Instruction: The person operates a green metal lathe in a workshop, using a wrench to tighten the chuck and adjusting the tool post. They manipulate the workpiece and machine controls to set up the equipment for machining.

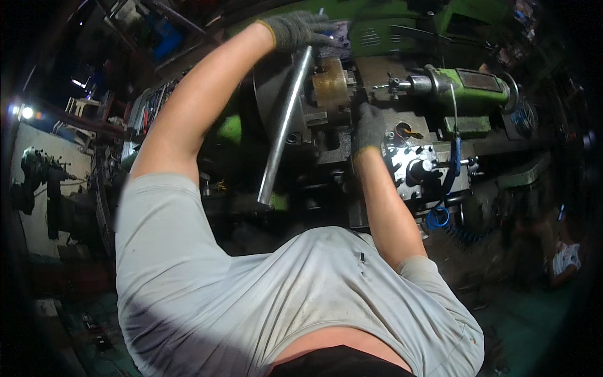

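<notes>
two gloved hands (295, 31) (369, 131), one metal bar (286, 122), one green tailstock (472, 94)

Left arm (196, 103): is slanting forward, left of the steel bar (286, 125).
Left hand (294, 31): is lying, gloved, across the bar's upper end, its grip not showing clearly.
Right arm (391, 204): is angling forward, right of the bar.
Right hand (370, 129): is pointing gloved fingers forward, right of the bar and apart from it.
</notes>
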`<state>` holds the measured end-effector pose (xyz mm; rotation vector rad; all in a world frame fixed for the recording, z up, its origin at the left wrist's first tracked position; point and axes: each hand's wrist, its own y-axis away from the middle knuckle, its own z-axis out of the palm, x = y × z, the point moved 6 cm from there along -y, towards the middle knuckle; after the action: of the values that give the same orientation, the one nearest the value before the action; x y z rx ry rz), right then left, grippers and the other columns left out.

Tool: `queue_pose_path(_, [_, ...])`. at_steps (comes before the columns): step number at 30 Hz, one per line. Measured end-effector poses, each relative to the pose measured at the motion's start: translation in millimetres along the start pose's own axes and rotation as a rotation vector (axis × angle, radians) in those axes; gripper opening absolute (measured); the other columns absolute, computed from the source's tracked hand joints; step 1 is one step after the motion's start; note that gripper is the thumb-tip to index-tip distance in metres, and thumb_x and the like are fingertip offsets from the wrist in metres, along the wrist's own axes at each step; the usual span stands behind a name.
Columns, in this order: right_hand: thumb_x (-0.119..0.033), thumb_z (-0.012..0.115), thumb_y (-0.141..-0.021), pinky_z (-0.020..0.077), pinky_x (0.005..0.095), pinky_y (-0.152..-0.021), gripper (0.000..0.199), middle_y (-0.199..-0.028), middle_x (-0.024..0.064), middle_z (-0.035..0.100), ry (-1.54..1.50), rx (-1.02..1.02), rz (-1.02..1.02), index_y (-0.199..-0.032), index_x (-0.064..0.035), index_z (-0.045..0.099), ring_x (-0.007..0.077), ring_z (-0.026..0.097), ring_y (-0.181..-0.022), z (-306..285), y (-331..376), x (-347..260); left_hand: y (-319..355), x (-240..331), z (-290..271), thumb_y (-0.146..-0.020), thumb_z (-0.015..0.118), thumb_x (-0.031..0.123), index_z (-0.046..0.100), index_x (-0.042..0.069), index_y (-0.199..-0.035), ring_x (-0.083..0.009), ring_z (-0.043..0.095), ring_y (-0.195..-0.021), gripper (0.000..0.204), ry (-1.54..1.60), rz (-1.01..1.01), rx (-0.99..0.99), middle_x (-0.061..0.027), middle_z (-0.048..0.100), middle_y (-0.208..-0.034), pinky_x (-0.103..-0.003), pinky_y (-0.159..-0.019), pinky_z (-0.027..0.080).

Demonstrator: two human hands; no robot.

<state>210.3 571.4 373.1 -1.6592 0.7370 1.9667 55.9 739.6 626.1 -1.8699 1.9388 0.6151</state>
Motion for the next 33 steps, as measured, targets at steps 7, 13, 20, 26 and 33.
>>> queue_pose_path(7, [-0.028, 0.068, -0.096, 0.0553, 0.0403, -0.078, 0.039, -0.105, 0.0077, 0.068, -0.235, 0.001, 0.024, -0.125, -0.0024, 0.065, 0.0243, 0.065, -0.089, 31.6, -147.0, 27.6, -21.3, 30.1, -26.0, -0.078, 0.077, 0.022, 0.064, 0.001, -0.124, -0.0431, 0.053, -0.132, 0.052, 0.315, -0.402, 0.205, -0.0243, 0.060, -0.137, -0.049, -0.114, 0.043])
queue_pose_path(13, [-0.024, 0.067, -0.096, 0.0554, 0.0407, -0.085, 0.041, -0.119, 0.0084, 0.065, -0.381, -0.064, 0.039, -0.132, -0.0049, 0.062, 0.0245, 0.064, -0.101, 50.5, -166.9, 58.1, -15.6, 30.4, -28.4, -0.077, 0.073, 0.029, 0.078, 0.009, -0.111, -0.0401, 0.070, -0.106, 0.040, 0.315, -0.809, -0.197, -0.0214, 0.075, -0.109, -0.051, -0.097, 0.054])
queue_pose_path(20, [-0.021, 0.067, -0.096, 0.0556, 0.0411, -0.093, 0.046, -0.136, 0.0092, 0.062, -0.421, -0.061, -0.100, -0.140, -0.0077, 0.058, 0.0247, 0.062, -0.115, 42.5, -182.5, 55.9, -25.5, 43.6, -48.0, -0.090, 0.057, 0.055, 0.076, 0.010, -0.114, -0.0391, 0.071, -0.110, 0.054, 0.440, -1.095, -0.089, -0.0214, 0.073, -0.118, -0.051, -0.096, 0.054])
queue_pose_path(26, [-0.028, 0.051, -0.106, 0.0459, 0.0409, -0.110, 0.046, -0.146, 0.0112, 0.058, 0.905, -0.154, -0.461, -0.146, -0.0065, 0.053, 0.0303, 0.054, -0.132, 51.7, -161.8, -16.4, 3.3, 64.7, -12.2, -0.095, 0.055, 0.061, 0.070, 0.010, -0.108, -0.0445, 0.070, -0.101, 0.055, 0.367, -1.246, 0.216, -0.0250, 0.073, -0.105, -0.058, -0.089, 0.053])
queue_pose_path(33, [-0.014, 0.069, -0.097, 0.0526, 0.0330, -0.089, 0.034, -0.112, 0.0125, 0.068, 0.126, 0.245, -0.661, -0.124, 0.0004, 0.058, 0.0218, 0.065, -0.097, 1.3, -26.3, -43.7, 16.4, 74.2, -41.3, -0.097, 0.058, 0.049, 0.070, 0.010, -0.102, -0.0405, 0.071, -0.088, 0.041, 0.333, -1.250, 0.290, -0.0189, 0.072, -0.093, -0.055, -0.078, 0.054])
